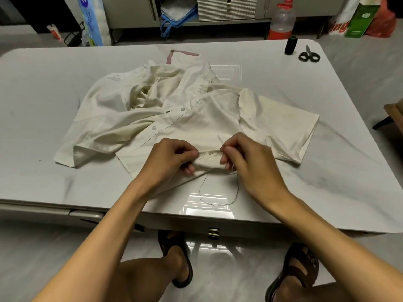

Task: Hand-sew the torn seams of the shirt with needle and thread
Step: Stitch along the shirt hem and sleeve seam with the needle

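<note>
stitching along a folded edge of the shirt [196,110], spread crumpled over the middle of the desk [327,160] with that edge drawn to the near side, likely to keep the work close. holding the seam [210,151] raised and stretched between both hands, probably so as to keep the torn layers aligned and show the short dark stitches already in it. pinching one end of the fold with the curled fingers [189,168] of the left hand [172,158]; closing the right hand [246,158] on the other end, with fingertips [225,159] pressed together at the stitch line, seemingly on the needle, though too small to make out. trailing a loop of dark thread [214,203] from the seam onto the near part of the desk, slack and clear of the cloth. leaving the black spool [291,45] and scissors [309,55] side by side at the far right corner, well apart from the shirt, presumably parked out of the way until cutting.
</note>
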Tool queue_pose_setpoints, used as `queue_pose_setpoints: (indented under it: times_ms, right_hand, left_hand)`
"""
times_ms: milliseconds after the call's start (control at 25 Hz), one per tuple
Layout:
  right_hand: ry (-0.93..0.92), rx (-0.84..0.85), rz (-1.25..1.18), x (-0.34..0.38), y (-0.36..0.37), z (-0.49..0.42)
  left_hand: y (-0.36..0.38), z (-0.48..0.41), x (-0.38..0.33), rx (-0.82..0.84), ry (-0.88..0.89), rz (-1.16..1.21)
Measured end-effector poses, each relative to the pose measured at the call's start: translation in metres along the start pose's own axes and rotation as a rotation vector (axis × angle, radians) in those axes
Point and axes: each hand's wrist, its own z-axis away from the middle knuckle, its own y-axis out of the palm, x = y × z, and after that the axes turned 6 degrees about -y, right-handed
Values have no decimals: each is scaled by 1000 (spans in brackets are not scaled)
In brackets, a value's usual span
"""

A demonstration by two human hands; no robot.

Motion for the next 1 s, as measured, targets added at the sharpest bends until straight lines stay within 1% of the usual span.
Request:
queue_pose_setpoints:
  times_ms: [80,120,240,400,600,1000]
  right_hand:
    - [63,123,-52,3,12,4]
    - [99,157,-53,3,17,5]
    - [144,196,-7,1,22,6]
    - [139,204,28,-1,23,4]
    - [148,152,9,-1,23,1]
    - [150,178,5,3,23,1]
  left_hand:
    - [-4,-1,1,49,-43,62]
    - [-6,-1,0,72,-61,92]
    - [-10,-2,1,112,-94,135]
    - [-12,-4,2,117,-107,143]
    - [-11,-3,-2,110,-103,122]
    - [-10,-2,-4,86,-106,84]
